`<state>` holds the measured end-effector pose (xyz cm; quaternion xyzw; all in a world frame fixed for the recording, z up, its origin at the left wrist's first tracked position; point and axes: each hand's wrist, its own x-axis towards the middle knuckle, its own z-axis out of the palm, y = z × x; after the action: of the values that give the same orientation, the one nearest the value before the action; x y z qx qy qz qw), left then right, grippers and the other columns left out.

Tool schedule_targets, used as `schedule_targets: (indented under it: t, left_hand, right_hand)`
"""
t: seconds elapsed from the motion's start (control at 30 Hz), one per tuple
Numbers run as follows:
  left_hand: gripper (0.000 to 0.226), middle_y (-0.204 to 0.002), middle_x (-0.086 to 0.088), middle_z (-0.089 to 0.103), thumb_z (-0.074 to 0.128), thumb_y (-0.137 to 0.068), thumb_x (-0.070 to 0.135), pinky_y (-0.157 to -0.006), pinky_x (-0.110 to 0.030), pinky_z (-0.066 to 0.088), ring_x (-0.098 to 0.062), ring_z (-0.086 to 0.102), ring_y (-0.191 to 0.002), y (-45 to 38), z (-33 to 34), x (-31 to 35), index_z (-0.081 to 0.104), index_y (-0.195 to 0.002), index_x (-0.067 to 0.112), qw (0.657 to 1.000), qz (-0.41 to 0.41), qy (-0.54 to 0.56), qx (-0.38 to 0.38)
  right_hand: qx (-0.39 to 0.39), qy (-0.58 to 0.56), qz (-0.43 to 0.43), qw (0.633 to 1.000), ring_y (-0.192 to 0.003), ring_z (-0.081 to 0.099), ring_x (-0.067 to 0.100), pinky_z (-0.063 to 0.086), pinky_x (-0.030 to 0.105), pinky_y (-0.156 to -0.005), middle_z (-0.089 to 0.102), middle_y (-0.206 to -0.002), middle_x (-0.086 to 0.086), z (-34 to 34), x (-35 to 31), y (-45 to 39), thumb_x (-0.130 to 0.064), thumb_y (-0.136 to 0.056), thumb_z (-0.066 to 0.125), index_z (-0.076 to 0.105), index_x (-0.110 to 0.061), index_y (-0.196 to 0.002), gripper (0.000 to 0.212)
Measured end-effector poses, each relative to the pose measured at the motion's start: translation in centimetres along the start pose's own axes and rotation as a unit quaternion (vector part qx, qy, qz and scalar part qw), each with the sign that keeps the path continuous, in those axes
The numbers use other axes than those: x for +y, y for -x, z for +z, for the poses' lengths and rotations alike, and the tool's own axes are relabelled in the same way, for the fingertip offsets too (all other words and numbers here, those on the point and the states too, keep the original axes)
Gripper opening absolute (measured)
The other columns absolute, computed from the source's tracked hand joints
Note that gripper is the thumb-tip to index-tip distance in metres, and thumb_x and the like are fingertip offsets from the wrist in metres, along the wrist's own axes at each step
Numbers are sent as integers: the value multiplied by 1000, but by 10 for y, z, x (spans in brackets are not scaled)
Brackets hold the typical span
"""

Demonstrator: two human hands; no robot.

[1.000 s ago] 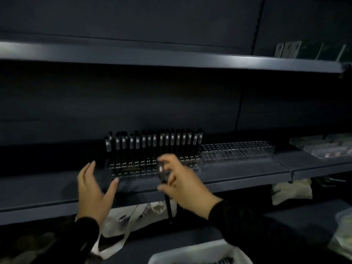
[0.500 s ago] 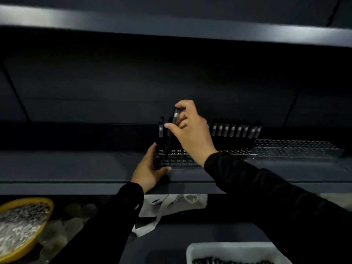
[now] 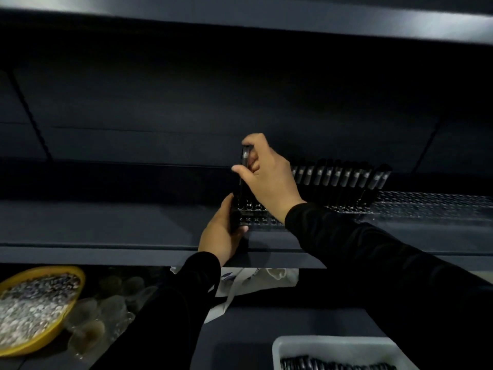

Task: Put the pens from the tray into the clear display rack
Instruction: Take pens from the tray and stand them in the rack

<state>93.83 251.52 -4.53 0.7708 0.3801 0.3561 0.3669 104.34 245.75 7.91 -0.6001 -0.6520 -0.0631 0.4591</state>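
Insertion step: the right hand, pinching a black pen upright, must lower it into the clear display rack at 9 o'clock, its end clasped by the left hand.

White tray cut off by bottom edge; rack left end hidden by right hand.

Since a second ago the left hand has moved from open air to grip the rack at its nine o'clock end. The right hand has raised its pen upright over that end.
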Motion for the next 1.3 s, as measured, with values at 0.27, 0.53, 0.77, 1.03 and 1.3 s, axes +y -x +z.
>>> schedule_targets:
  t: [0.27, 0.53, 0.77, 1.03, 1.3]
  left_hand:
    - [79, -144, 5, 47, 62, -91, 21, -100, -34, 46, -16, 51, -124, -1, 0, 0, 13, -152, 31, 999, 10, -53, -9]
    - [84, -145, -2, 46, 62, -92, 27, -93, -30, 46, -22, 53, -122, 9, -1, 8, 4, -153, 25, 992, -2, -122, 1]
    - [70, -159, -15, 8, 53, -93, 29, -117, -38, 11, -23, 6, -145, 104, 69, -8, 19, -149, 5, 963, 119, -220, 99]
    - [83, -157, 0, -24, 42, -97, 50, -119, -37, -5, -18, -20, -146, 180, 166, -77, -14, -151, 20, 903, -146, -294, -275]
    - [89, -161, 1, 9, 49, -93, 10, -118, -34, 15, -19, 9, -148, 203, 185, -93, -18, -150, 22, 925, -202, -217, -237]
  right_hand:
    - [-96, 24, 30, 995, -68, 45, 5, 43, 24, -71, 49, -87, -1, 9, 16, 19, -14, -93, 59, 43, -17, -128, 39]
    - [-99, -78, 98, 987, -79, 59, 8, 51, 19, -75, 55, -94, -5, -24, 23, 55, -14, -92, 61, 36, -35, -138, 57]
    - [-118, 19, 167, 979, -71, 52, 15, 45, 19, -65, 57, -83, -4, -69, 104, 211, -7, -89, 64, 53, -21, -120, 36]
    - [-195, 8, 437, 878, -73, 57, 15, 45, 26, -69, 54, -67, -4, -23, 184, 342, -5, -83, 65, 52, -23, -76, 23]
    - [-295, 2, 541, 788, -101, 55, 20, 42, 24, -88, 55, -106, 7, 32, 179, 375, -13, -89, 65, 48, -11, -127, 43]
